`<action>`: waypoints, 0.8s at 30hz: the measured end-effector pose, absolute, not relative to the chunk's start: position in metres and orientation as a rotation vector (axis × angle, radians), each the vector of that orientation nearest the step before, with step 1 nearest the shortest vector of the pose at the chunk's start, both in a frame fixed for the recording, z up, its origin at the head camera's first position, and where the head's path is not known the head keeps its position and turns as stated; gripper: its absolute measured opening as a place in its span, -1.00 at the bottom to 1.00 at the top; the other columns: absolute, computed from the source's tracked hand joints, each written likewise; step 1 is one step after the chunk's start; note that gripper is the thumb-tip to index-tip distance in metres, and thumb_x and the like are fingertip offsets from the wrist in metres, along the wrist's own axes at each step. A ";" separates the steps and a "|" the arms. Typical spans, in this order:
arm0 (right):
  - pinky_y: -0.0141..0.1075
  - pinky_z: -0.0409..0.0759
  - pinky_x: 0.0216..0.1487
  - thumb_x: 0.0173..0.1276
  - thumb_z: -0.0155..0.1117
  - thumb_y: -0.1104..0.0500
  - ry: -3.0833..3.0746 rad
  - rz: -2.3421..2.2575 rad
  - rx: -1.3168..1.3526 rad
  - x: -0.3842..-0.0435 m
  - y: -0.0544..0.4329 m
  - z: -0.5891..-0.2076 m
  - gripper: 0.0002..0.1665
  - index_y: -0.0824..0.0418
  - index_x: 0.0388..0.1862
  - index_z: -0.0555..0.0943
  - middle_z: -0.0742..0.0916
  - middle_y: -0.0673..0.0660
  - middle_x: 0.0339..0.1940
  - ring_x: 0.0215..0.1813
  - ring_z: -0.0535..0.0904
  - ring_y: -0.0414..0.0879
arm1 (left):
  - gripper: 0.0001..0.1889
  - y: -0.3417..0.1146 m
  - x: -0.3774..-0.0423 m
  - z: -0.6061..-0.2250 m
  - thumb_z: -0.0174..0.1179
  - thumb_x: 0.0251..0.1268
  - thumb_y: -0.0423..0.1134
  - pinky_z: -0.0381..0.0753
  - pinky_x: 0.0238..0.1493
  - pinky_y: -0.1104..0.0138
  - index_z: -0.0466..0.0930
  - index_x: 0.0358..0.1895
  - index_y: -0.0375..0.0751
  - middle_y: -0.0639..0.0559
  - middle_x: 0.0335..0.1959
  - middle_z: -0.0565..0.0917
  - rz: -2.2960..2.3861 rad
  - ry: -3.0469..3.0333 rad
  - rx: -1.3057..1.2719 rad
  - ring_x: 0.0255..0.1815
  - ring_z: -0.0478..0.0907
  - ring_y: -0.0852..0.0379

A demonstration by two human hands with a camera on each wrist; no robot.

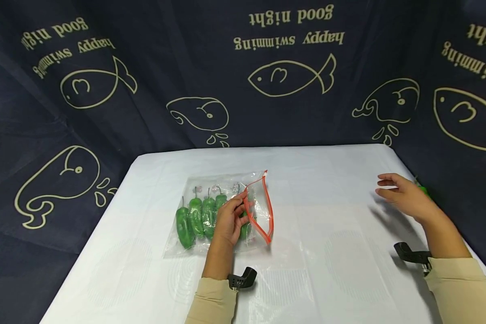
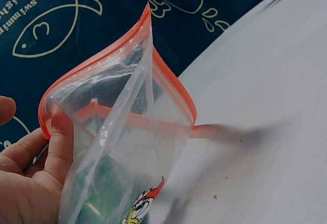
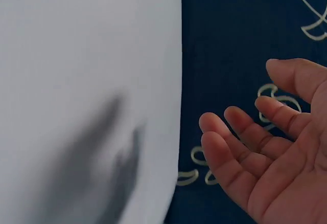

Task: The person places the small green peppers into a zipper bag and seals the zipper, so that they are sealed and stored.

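A clear zip bag [image 1: 178, 252] with a red-orange zip edge lies on the left half of the table. Several green peppers [image 1: 184, 227] lie side by side in it, stems pointing away from me. At the bag's mouth, my left hand [image 1: 228, 220] holds the near-side rim, and the mouth gapes toward the right. Through the plastic in the left wrist view, fingers [image 2: 60, 142] show against the red edge. Over the table's right edge hovers my right hand [image 1: 407, 198], fingers loosely bent and nothing in them. Just behind it, a green thing with a stem [image 1: 422, 188] is mostly hidden.
A white cloth covers the table [image 1: 328, 180]. Dark blue curtains [image 1: 210, 54] with fish and whale drawings hang behind it and at both sides. Each wrist carries a black camera mount [image 1: 243, 279].
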State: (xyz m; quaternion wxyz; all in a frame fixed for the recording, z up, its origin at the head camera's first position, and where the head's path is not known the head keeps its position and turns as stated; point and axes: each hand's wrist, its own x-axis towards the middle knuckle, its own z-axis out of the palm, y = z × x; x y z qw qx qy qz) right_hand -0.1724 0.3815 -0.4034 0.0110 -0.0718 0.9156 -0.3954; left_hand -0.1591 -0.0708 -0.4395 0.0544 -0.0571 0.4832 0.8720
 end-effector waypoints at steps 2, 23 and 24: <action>-0.63 0.44 -0.29 0.53 0.13 0.13 2.890 -1.163 -0.177 -0.171 0.390 -0.400 -0.33 0.56 0.38 0.21 0.43 0.55 0.25 -0.04 0.51 -0.35 | -0.49 -0.071 -0.159 -0.439 -0.03 0.40 -0.32 0.67 -0.41 0.38 0.35 0.33 -0.57 -0.26 0.25 0.54 2.650 1.464 -0.174 -0.13 0.67 0.15; 0.31 0.42 -0.04 0.45 0.20 0.14 3.074 -0.737 0.105 -0.159 0.456 -0.408 -0.25 0.64 0.33 0.15 0.38 0.68 0.10 0.09 0.35 0.57 | -0.48 -0.071 -0.159 -0.438 -0.04 0.39 -0.32 0.68 -0.39 0.36 0.35 0.33 -0.58 -0.27 0.27 0.52 2.645 1.476 -0.157 -0.12 0.65 0.13; 0.32 0.42 -0.03 0.45 0.20 0.16 3.077 -0.741 0.107 -0.158 0.457 -0.410 -0.25 0.66 0.32 0.14 0.37 0.69 0.09 0.09 0.35 0.57 | -0.48 -0.071 -0.158 -0.438 -0.04 0.39 -0.32 0.68 -0.39 0.36 0.35 0.33 -0.58 -0.28 0.27 0.51 2.643 1.477 -0.155 -0.12 0.65 0.13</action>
